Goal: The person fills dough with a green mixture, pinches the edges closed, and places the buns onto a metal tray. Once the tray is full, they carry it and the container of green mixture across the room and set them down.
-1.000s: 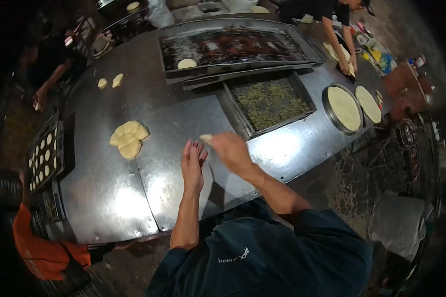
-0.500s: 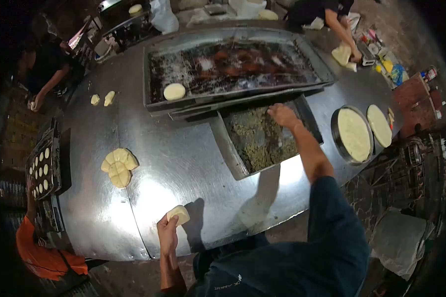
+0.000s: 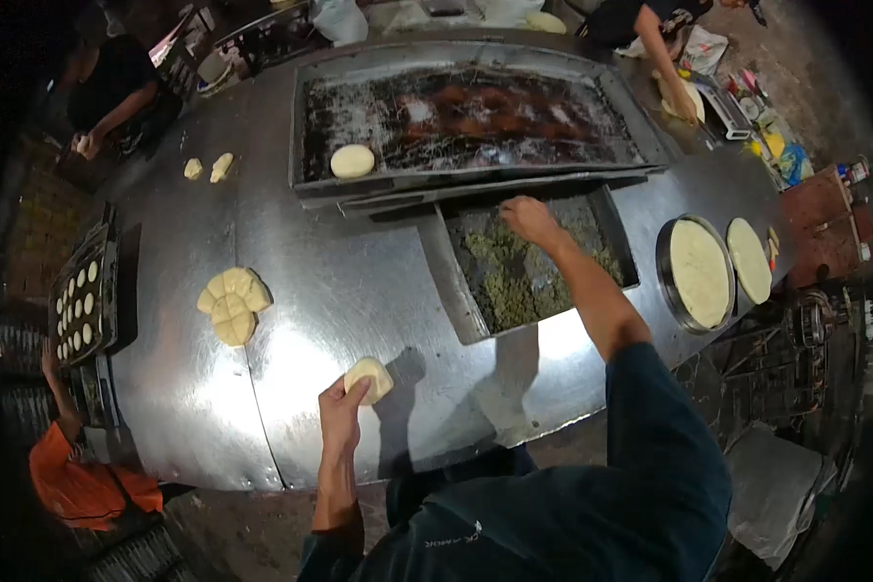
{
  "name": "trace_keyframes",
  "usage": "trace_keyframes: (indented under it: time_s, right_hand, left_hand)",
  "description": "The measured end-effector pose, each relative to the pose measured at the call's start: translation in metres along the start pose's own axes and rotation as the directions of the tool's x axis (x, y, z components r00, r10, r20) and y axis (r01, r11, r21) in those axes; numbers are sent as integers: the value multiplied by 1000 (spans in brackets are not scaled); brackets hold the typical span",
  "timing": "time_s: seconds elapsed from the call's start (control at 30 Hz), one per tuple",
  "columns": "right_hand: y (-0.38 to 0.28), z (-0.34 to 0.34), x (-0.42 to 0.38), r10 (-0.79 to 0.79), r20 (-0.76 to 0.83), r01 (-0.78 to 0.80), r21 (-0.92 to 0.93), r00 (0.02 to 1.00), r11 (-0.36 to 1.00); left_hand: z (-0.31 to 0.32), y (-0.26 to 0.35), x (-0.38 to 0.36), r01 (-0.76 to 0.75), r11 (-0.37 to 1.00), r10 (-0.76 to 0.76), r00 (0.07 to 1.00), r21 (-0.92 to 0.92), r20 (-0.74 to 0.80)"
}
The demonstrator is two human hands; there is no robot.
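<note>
My left hand (image 3: 341, 412) holds a flattened piece of pale dough (image 3: 369, 382) above the metal table's front part, thumb on top. My right hand (image 3: 528, 219) is over the back of a metal tray (image 3: 472, 325) of green crumbly filling (image 3: 514, 281), its fingers drawn together; whatever lies between them is too small to make out. Left of centre, a cluster of dough pieces (image 3: 233, 306) rests on the table. One round dough piece (image 3: 353, 161) sits at the near left corner of the large dark baking tray (image 3: 310, 181).
Two small dough bits (image 3: 222, 167) lie at the back left. A tray of small rounds (image 3: 76, 310) stands at the left edge. On the right are a round pan (image 3: 701, 274) and a dough sheet (image 3: 749, 260). Co-workers are at the back left, back right and front left.
My left hand has lifted the dough slightly up and to the right. My right hand has shifted left over the filling. The back-right co-worker's hand has moved over the dough there.
</note>
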State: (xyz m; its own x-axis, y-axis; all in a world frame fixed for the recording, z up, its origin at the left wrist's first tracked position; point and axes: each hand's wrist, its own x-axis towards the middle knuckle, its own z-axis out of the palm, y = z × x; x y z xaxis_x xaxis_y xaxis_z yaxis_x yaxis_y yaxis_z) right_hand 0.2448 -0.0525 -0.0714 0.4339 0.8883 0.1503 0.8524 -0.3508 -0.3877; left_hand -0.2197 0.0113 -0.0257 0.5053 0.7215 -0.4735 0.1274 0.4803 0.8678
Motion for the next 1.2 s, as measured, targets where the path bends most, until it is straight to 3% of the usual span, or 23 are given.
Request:
trace_keyframes:
  time_s: [0.03,0.1,0.2,0.23,0.33,0.4,0.43,0.47,0.5,0.53,0.57,0.6,0.67,0.73,0.8,0.87,0.9,0.93,1.0,1.07,1.13,1.17,1.2]
  right_hand:
    - [-4,7,-5,12,8,-12,14,1000,1000]
    - [-41,-13,-18,67,418,33,-227,906,973]
    - [-36,14,-80,-122,438,215,-170,891,962]
    - [-47,13,-91,-124,441,219,-172,889,960]
    - [-68,3,-104,-24,336,115,-254,941,960]
    - [-59,-6,-95,-69,410,151,-172,909,973]
    - [-61,-16,-89,25,284,-4,-73,959,997]
    - [-66,-28,-85,18,271,4,-81,963,997]
    - [-75,-40,-83,163,199,-231,390,966,891]
    - [-84,-51,-82,316,204,-350,773,927,529]
    - [-97,-62,-81,249,239,-330,831,939,448]
    - [-102,-58,-81,221,162,-265,749,962,607]
    - [-125,-69,-80,-51,-169,99,289,984,952]
    - [-124,-78,-81,44,-138,7,348,989,937]
    - [-122,-74,-80,117,-96,-68,410,988,910]
    - [-118,-54,-89,287,-224,-126,542,932,831]
    - [-119,-41,-90,234,-347,-24,515,908,857]
    - [-111,-36,-94,235,-338,-27,520,911,854]
    - [-110,-44,-92,149,-349,-34,314,925,949]
    - [-117,-37,-98,187,-342,-53,366,921,929]
    - [-122,-13,-101,69,-525,26,171,849,985]
    - [-132,-43,-104,314,-165,-243,349,935,905]
    - [-116,-49,-101,304,-116,-207,506,945,837]
  left_hand:
    - [-2,-1,3,-13,999,12,1000,-38,-28]
    - [-10,-3,6,-16,988,7,998,-156,-63]
    - [-9,8,8,17,952,-43,996,-307,-76]
    - [-5,7,16,14,964,-22,999,-264,-26]
    - [42,24,40,-43,966,67,994,-256,84]
    - [78,32,59,-85,975,116,983,-204,143]
    - [94,30,72,-92,979,123,978,-180,170]
    - [111,33,81,-74,986,106,968,-147,226]
    - [129,30,91,-89,990,116,958,-114,262]
    - [148,25,99,-102,987,132,954,-120,270]
    - [168,25,102,-29,980,84,957,-198,278]
    - [186,24,105,48,963,34,955,-267,294]
    - [213,18,108,26,956,74,941,-291,330]
    - [227,15,109,-39,945,141,944,-326,297]
    - [230,16,114,3,957,77,962,-291,261]
    - [235,15,122,-29,961,108,955,-275,275]
    - [237,12,124,-53,964,131,946,-259,296]
    - [238,8,126,-49,965,125,949,-257,288]
    - [241,16,122,-5,966,78,959,-259,272]
    - [251,15,124,-23,951,99,967,-308,233]
    - [254,9,132,-39,935,127,965,-352,230]
    - [251,5,134,-35,948,113,966,-315,233]
    - [249,7,132,-38,948,115,966,-316,232]
